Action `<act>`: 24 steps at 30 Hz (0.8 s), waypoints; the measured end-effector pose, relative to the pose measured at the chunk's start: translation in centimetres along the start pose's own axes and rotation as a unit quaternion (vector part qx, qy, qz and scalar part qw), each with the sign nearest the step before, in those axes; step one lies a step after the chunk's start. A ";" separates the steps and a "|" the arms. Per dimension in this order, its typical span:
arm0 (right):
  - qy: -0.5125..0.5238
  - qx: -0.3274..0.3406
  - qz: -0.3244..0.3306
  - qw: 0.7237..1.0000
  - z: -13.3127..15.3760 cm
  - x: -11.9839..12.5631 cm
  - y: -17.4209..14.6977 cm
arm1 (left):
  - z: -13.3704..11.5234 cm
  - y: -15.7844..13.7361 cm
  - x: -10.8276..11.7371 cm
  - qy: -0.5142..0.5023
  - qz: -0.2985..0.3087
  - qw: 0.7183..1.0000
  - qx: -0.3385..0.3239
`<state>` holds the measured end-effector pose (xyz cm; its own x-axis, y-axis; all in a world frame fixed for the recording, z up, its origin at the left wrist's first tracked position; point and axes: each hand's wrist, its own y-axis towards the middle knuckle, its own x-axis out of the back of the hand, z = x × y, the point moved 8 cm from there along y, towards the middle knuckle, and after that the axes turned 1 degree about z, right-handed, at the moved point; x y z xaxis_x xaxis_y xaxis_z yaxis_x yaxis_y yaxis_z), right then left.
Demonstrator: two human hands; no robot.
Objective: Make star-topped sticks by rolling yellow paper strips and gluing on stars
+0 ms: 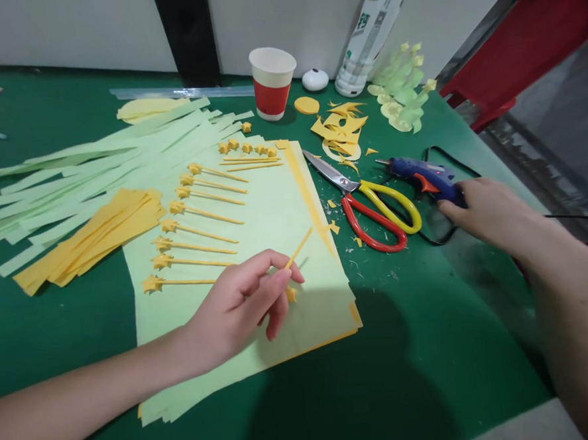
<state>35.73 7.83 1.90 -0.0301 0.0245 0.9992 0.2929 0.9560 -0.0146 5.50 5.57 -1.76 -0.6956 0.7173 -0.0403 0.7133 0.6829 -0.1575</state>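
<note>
Between the thumb and fingers of my left hand [249, 299] is a thin yellow paper stick [301, 246], tilted up to the right. A small yellow paper star [291, 294] shows just below those fingertips; whether it touches the hand I cannot tell. To the right, my right hand [498, 217] is closed around the handle of a blue hot glue gun [423, 174], whose nozzle points left. Under my left hand lies a stack of pale green paper sheets [273, 208]. On it several star-topped sticks [200, 246] lie in a column, with loose sticks [253, 160] and stars [247, 147] above.
Scissors [346, 183] with red and yellow handles lie beside yellow paper scraps [341, 127]. A paper cup [272, 92], a white case [314, 79] and a glossy white package [363, 43] stand behind. Green strips [95, 152] and yellow strips [96, 235] spread left; paper flowers [406, 93] stand back right.
</note>
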 end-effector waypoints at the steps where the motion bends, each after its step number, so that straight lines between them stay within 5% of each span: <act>1: 0.019 0.003 -0.001 1.000 -0.2 -0.3 0.2 | 0.0 0.0 0.0 -0.013 0.003 1.000 -0.002; 14: 0.204 -0.089 -0.013 0.975 -3.0 0.2 0.4 | 0.1 0.0 -0.1 -0.083 0.005 0.997 0.000; 16: 0.291 -0.141 -0.024 0.946 -3.0 0.6 0.0 | 0.2 0.0 -0.1 -0.095 0.007 0.995 0.003; 20: 0.504 -0.236 -0.027 0.830 -2.9 0.0 -0.8 | 0.2 0.1 -0.1 -0.103 0.007 0.995 0.004; 24: 0.547 -0.220 -0.081 0.804 -3.1 0.6 -0.4 | 0.2 0.2 -0.2 -0.111 0.011 0.994 0.006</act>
<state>38.54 6.59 2.66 0.6863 -0.5912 0.4236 0.6862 0.7194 -0.1076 5.75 5.51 -1.96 -0.6832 0.6824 -0.2597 0.7278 0.6654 -0.1662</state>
